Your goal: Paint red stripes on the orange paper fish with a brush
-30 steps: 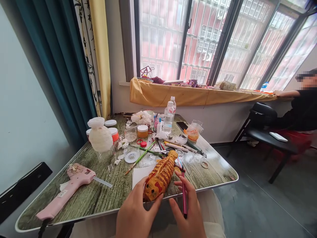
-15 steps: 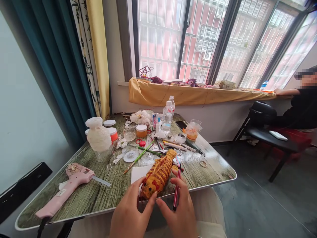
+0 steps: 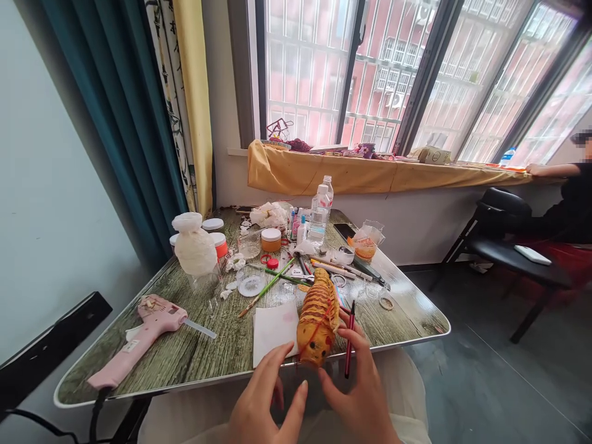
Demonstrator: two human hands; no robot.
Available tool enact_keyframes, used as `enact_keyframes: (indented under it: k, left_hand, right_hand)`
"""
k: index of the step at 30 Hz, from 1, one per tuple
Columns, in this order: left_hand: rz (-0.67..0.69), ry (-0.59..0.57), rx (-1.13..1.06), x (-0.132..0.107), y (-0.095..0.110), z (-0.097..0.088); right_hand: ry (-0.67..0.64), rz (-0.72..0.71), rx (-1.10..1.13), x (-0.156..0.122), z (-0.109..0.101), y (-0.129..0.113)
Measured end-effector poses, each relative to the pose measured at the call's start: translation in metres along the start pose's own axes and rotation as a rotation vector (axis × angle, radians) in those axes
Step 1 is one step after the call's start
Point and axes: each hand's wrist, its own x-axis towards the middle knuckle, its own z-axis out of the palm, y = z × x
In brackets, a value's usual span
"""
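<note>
Orange-striped, the long figure (image 3: 317, 314) lies at the near edge of the table (image 3: 198, 354), its long axis pointing away toward the window (image 3: 305, 68), head end nearest, between the spread, empty left hand (image 3: 266, 401) and the closer right hand (image 3: 363, 385), which clasps a red pen (image 3: 349, 339) upright just beside it.
</note>
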Motion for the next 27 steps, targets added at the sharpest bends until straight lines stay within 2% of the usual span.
enact_keyframes:
  k: [2,5,11,16,21,27]
  left_hand:
    - [-0.032,-0.033,-0.043,0.002,0.002,0.002]
    - [-0.080,-0.076,-0.075,0.005,0.006,0.006]
    - [-0.168,-0.163,-0.122,0.007,0.012,0.010]
    - [-0.221,-0.154,-0.133,0.009,0.006,0.009]
    - [-0.229,-0.129,-0.128,0.013,-0.001,0.007]
    - [-0.238,-0.137,-0.160,0.012,-0.005,0.007]
  right_hand:
    - [-0.010,0.014,0.038,0.001,-0.005,0.002]
    - [0.014,0.119,0.083,0.001,-0.005,0.004]
    - [0.147,0.319,0.111,0.002,0.000,0.002]
    - [0.270,0.432,0.148,0.010,-0.009,0.007]
    - [0.399,0.472,0.232,0.016,-0.012,0.018]
    - [0.502,0.436,0.369,0.019,-0.009,0.020]
